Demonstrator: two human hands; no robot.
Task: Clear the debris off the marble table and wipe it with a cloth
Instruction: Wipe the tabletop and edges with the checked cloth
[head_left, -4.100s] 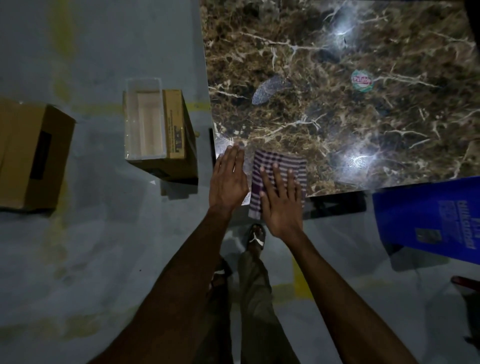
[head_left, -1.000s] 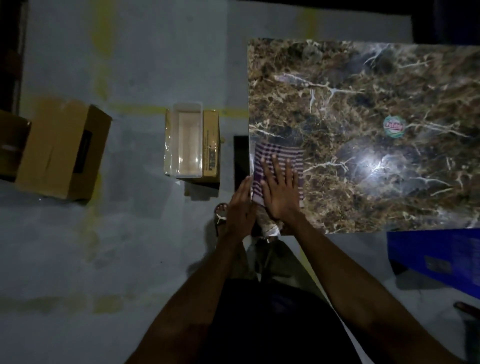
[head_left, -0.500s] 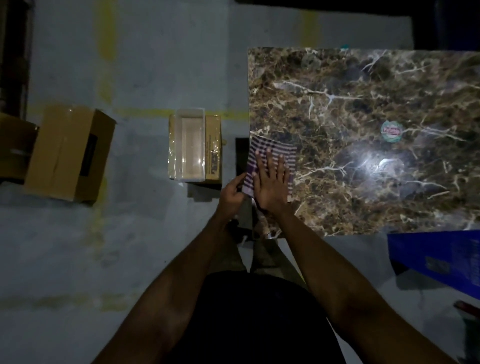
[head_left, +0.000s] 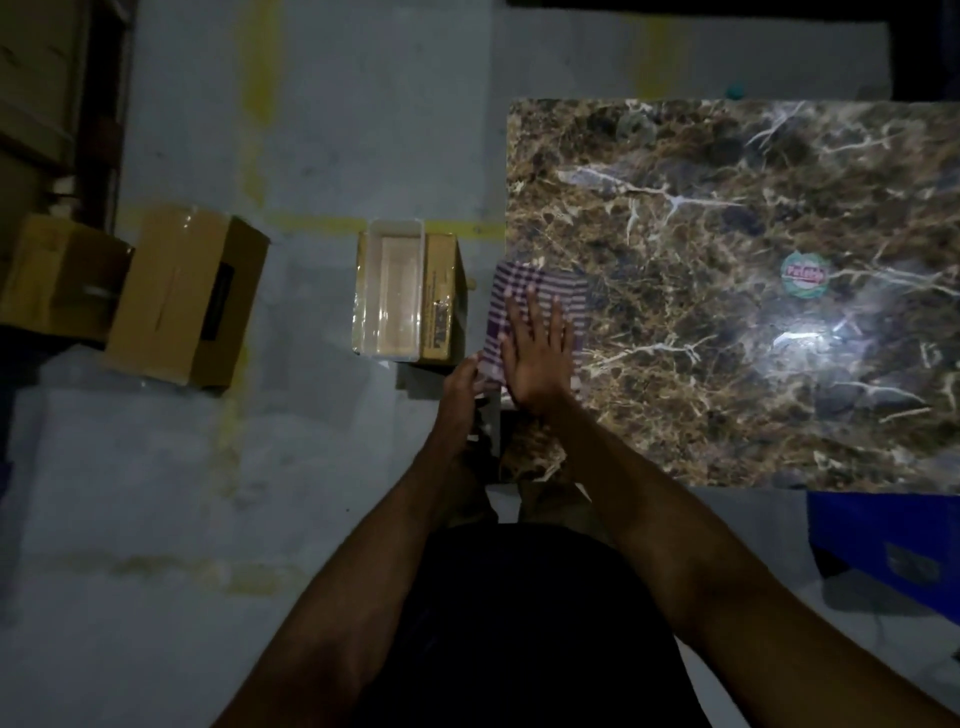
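Note:
The brown marble table (head_left: 727, 364) with white veins fills the right side. A purple-and-white striped cloth (head_left: 540, 288) lies at its left edge, one corner hanging over. My right hand (head_left: 537, 358) presses flat on the cloth, fingers spread. My left hand (head_left: 462, 384) is cupped just off the table's left edge, by the hanging corner; in the dim light I cannot see whether it holds anything. A round green-and-white sticker-like disc (head_left: 804, 274) sits on the marble to the right.
On the floor left of the table a clear plastic tray (head_left: 392, 296) rests on a cardboard box (head_left: 441, 301). Two more cardboard boxes (head_left: 187, 296) stand further left. A blue object (head_left: 893, 545) is at the table's near right corner.
My right hand has slid the cloth left to the table's left edge. My left hand left the tabletop and now sits cupped beside that edge. The grey scrap seen earlier is gone.

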